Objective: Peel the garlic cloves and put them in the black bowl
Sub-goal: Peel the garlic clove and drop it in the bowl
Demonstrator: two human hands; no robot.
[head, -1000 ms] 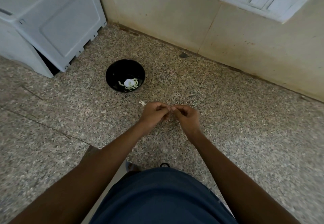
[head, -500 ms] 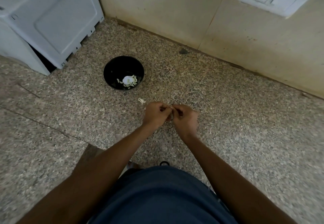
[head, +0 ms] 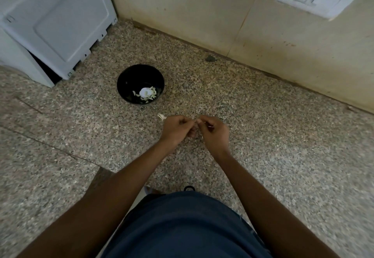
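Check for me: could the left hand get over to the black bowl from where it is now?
Probably yes. The bowl sits on bare counter just ahead and to the left of the left hand, with nothing standing between them. But that hand is curled, fingertips meeting the right hand, seemingly working on something small.

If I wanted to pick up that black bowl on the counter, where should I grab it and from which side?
Probably pinch the black bowl at its near right rim, reaching over from the right hand side. It sits upright and open on the speckled counter, rim all exposed, and the white appliance crowds its far left. Keep fingers off the pale peeled garlic pieces inside.
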